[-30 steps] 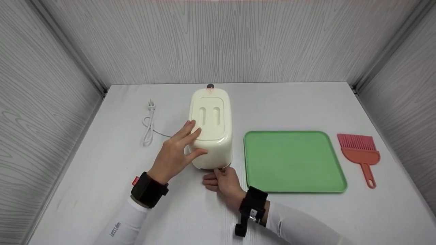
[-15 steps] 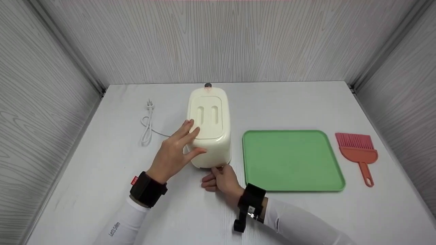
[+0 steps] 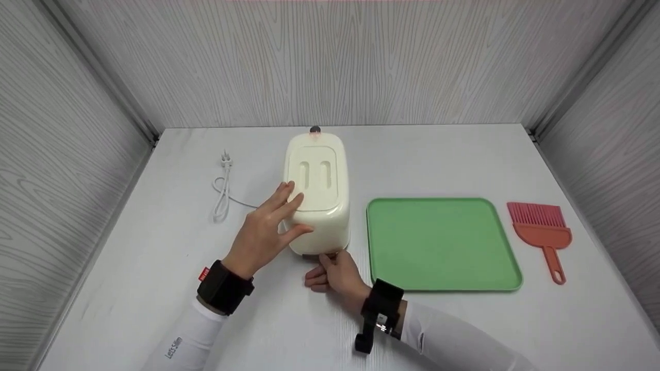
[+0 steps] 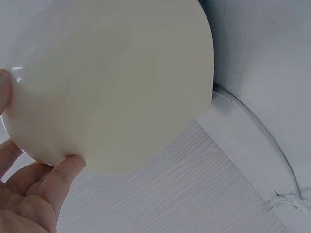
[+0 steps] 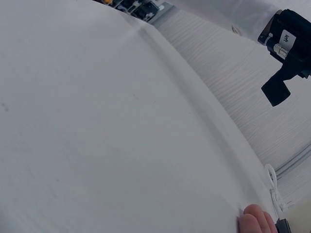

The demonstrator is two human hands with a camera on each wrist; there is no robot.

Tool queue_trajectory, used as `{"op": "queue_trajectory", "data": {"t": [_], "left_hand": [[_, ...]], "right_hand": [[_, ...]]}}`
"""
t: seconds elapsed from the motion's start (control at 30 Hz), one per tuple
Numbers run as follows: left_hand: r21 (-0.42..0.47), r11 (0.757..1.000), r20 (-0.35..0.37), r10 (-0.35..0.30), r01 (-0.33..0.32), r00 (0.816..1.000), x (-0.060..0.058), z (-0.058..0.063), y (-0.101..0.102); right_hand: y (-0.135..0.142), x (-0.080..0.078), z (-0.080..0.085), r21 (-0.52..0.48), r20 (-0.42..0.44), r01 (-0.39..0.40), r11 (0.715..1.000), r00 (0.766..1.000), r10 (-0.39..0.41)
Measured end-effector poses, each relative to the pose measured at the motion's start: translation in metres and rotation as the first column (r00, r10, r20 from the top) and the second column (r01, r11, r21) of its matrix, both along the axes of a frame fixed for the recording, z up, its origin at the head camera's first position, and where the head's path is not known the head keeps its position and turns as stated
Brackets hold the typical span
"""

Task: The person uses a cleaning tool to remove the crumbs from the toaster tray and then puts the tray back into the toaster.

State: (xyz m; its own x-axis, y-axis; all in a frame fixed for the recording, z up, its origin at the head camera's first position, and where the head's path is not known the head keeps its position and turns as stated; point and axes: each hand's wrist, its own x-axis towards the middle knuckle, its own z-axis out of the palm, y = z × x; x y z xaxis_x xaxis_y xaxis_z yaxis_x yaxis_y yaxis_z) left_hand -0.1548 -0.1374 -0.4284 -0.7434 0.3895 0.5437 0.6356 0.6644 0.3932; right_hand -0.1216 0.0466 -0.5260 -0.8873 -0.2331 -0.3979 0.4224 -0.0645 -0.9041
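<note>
What moved: Almost nothing; the whole view slid a tiny bit, and both hands stay on the same spots.
Left hand [image 3: 262, 234]: Spread out, with fingertips touching the left top edge of the toaster and the thumb on its near end.
Right hand [image 3: 337, 275]: Low down, thumb and first finger at the bottom of the toaster's near end, the other fingers pointing left; I cannot tell if it pinches anything.
Toaster [image 3: 319, 193]: Creamy white, standing upright on the table [image 3: 124, 257], a bit left of the middle. Its top has two long dents. Its inside is hidden.
Dark strip [image 3: 309, 256]: At the toaster's bottom edge, just beside the right thumb.
Dark knob [image 3: 315, 129]: At the toaster's far end.
Cord [image 3: 223, 193]: White, looped up left of the toaster, its plug [image 3: 226, 161] pointing away from the person.
Green tray [image 3: 443, 245]: Flat with a low rim, just right of the toaster.
Red brush [image 3: 542, 234]: Right of the tray, bristles pointing away, handle nearer the person.
</note>
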Motion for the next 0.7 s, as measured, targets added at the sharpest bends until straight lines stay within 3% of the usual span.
{"op": "queue_trajectory", "data": {"t": [0.7], "left_hand": [[0.017, 1.0, -0.025, -0.016, 0.016, 1.0, -0.0005, -0.0014, -0.0013]], "right_hand": [[0.0071, 0.0043, 0.0038, -0.02, 0.031, -0.066, 0.998, 0.997, 0.066]]}}
